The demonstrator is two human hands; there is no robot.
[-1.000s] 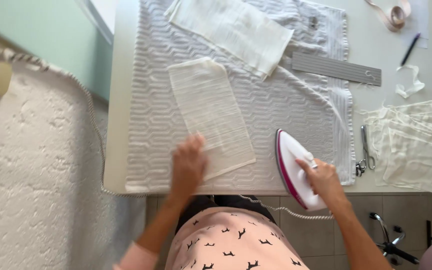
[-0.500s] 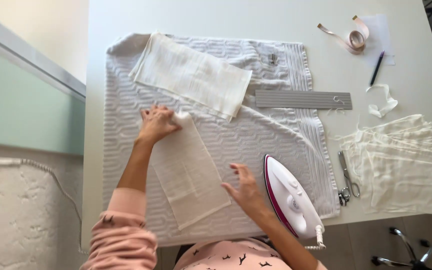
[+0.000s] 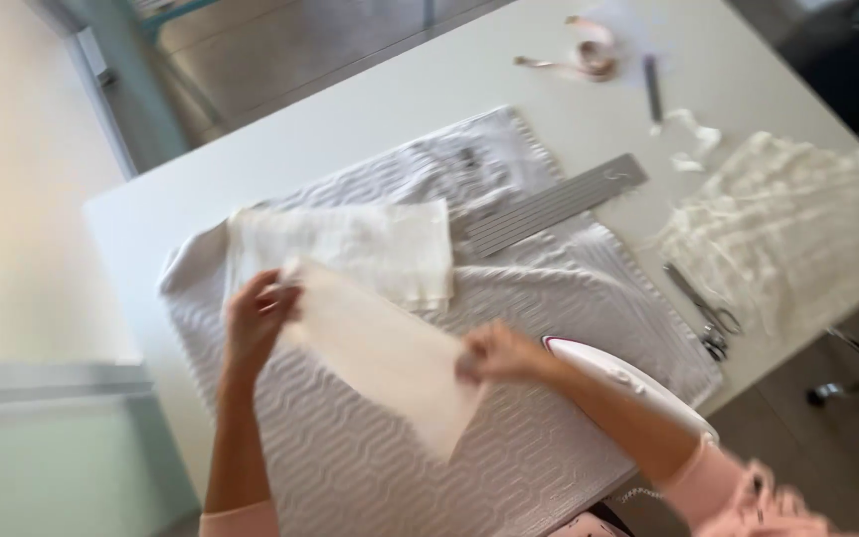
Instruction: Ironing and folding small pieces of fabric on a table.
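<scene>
A cream cloth piece (image 3: 380, 353) hangs lifted above the white textured towel (image 3: 509, 298). My left hand (image 3: 258, 316) grips its far end and my right hand (image 3: 494, 353) grips its near edge. A second folded cream cloth (image 3: 350, 244) lies flat on the towel just behind it. The white and pink iron (image 3: 628, 383) rests on the towel under my right forearm. The view is blurred.
A grey ruler (image 3: 549, 207) lies across the towel's far edge. Scissors (image 3: 708, 308) and a heap of cream cloth pieces (image 3: 787, 224) sit at the right. A pink tape roll (image 3: 584, 58) and a pen (image 3: 653, 88) lie at the white table's (image 3: 350, 119) far side.
Both hands have taken hold of the cloth piece and raised it off the towel. My right hand left the iron earlier. The camera has swung round and tilted.
</scene>
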